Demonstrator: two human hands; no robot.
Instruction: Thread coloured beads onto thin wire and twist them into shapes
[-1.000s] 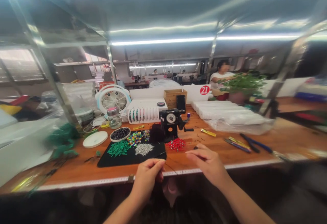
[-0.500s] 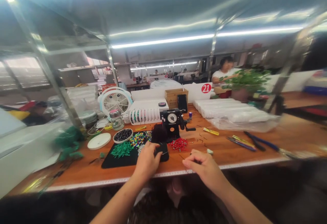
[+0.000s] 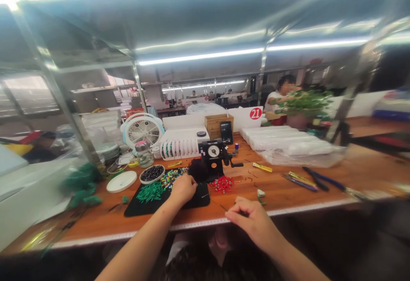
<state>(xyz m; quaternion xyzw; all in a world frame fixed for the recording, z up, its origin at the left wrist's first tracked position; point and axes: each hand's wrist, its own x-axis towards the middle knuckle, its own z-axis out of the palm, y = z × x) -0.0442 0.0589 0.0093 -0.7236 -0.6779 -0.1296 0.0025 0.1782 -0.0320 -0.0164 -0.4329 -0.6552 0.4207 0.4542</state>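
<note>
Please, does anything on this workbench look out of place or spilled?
Yes, a little: short dark wire cuttings lie scattered on the wooden bench, right of the black dial machine and away from the black mat. They look like stray scraps, not items set out on purpose.

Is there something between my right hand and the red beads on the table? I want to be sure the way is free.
No solid object blocks it. Only bare wooden table lies between the right hand and the red beads. A thin dark wire runs from the fingers toward the mat, just below the beads.
</note>
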